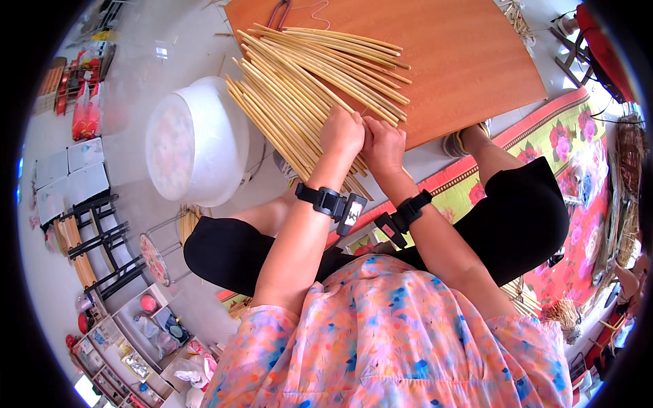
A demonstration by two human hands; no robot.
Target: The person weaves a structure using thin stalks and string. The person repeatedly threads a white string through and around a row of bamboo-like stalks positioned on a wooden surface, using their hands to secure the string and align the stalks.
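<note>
A row of straw-coloured stalks (286, 102), long, thin and straight, lies side by side on the orange-brown table and over its near left edge. More stalks (340, 58) fan out on the tabletop just beyond. My left hand (343, 132) is closed over the near part of the row. Right beside it, almost touching, my right hand (386, 144) is closed with fingers pinched near the stalk ends. What lies inside either set of fingers is hidden; a faint thread-like line shows just above them. Both wrists wear black straps with small devices.
The orange-brown table (476, 75) carries a red-handled tool (277, 12) and a loose thread at its far side. A white translucent round tub (221, 143) stands left of my knees. A floral red-and-yellow mat (571, 136) covers floor at right. Small stools and shelves line the left.
</note>
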